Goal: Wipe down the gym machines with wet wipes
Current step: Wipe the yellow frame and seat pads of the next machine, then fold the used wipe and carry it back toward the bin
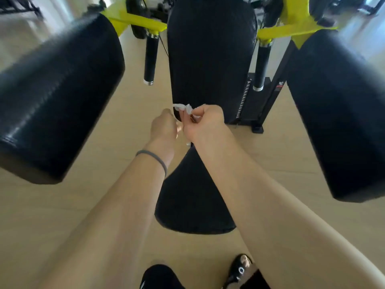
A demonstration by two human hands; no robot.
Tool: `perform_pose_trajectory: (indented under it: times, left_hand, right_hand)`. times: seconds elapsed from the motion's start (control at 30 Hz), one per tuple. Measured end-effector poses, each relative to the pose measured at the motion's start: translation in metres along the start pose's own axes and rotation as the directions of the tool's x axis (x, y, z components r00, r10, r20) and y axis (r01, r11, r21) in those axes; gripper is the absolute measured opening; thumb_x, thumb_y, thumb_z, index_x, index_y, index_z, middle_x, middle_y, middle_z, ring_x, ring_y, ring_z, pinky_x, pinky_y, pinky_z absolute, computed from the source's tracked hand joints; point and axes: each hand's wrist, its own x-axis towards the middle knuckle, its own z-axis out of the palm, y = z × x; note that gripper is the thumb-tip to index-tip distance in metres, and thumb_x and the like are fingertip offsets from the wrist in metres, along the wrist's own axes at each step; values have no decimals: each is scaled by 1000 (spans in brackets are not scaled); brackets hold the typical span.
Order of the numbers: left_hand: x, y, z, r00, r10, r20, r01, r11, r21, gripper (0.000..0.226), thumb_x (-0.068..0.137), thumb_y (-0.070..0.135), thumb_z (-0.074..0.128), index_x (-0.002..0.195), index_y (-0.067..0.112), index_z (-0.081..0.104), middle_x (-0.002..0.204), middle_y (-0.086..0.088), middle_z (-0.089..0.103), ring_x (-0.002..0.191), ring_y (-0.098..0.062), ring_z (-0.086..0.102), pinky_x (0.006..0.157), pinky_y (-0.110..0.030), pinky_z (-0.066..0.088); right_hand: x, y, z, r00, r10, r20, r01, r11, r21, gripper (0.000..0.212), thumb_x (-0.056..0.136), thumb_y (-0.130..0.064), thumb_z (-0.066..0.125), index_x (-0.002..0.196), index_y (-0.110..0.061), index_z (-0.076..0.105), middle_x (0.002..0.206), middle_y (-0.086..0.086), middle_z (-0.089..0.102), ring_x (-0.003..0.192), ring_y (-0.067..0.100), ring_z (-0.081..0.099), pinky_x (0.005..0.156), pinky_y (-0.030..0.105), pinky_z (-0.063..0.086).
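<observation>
Both hands meet over the middle of the machine, pinching a small crumpled wet wipe [183,109] between them. The right hand [203,122] has its fingers curled shut on the wipe's right end; the left hand [164,126], with a grey band at the wrist, is closed too and seems to hold the lower edge, though how much of the cloth it grips is hidden behind the knuckles. The wipe's long axis runs roughly left to right, bunched rather than spread.

What the coming move turns on is what lies straight beyond the wipe — the tall black back pad [210,55], directly ahead of the fingertips, and the seat pad [193,199] just below the forearms. Each hand looks about equally near the back pad. My guess is the wipe is being unfolded before a pass over one of these.

Two large black arm pads flank the scene, one at left [60,97] and one at right [337,117], hung from a yellow frame [137,19] with two black handles. Motion blur softens the edges. The floor [83,205] is pale wood; more equipment stands dimly behind.
</observation>
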Motion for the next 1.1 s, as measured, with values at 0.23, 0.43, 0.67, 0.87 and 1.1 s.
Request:
perform_pose_trajectory:
  times: [0.23, 0.43, 0.67, 0.87, 1.1]
  left_hand:
    - [-86, 76, -3, 993, -48, 107, 35, 992, 120, 22, 96, 27, 45, 90, 11, 59, 92, -9, 70, 94, -25, 68, 92, -42, 56]
    - [-150, 132, 16, 947, 75, 311, -199, 899, 390, 20, 82, 32, 52, 67, 25, 64, 88, -10, 71, 101, -34, 68, 93, -50, 56]
    - [-221, 149, 80, 775, 301, 555, -599, 630, 494, 13, 87, 30, 68, 98, 23, 69, 95, 8, 69, 92, -13, 65, 83, -33, 56]
    - [-300, 139, 199, 637, 248, 730, -714, 546, 437, 8, 91, 25, 67, 92, 20, 61, 89, 3, 66, 85, -17, 64, 71, -27, 50]
    - [-387, 91, 378, 581, 15, 814, -496, 799, 339, 14, 90, 19, 65, 95, 6, 64, 93, -12, 76, 86, -19, 76, 76, -26, 62]
  right_hand:
    - [-107, -25, 28, 996, 51, -78, -72, 954, -291, 23, 93, -3, 58, 114, -3, 66, 111, 15, 72, 112, 24, 69, 101, 32, 53]
    - [-175, -73, 40, 985, -140, -106, 78, 890, -450, 16, 87, -10, 70, 102, -6, 71, 109, 15, 75, 107, 26, 71, 104, 39, 51]
    - [-256, -156, 12, 924, -335, -187, 199, 836, -512, 17, 82, 2, 58, 76, -10, 68, 72, 6, 58, 64, 21, 52, 62, 25, 46]
    - [-302, -257, -49, 851, -445, -279, 304, 850, -430, 11, 86, -14, 60, 90, -7, 68, 83, 11, 66, 67, 21, 59, 75, 35, 51]
    - [-338, -415, -161, 791, -533, -301, 385, 815, -433, 21, 88, -15, 49, 74, -11, 64, 56, -1, 56, 46, 14, 51, 75, 34, 43]
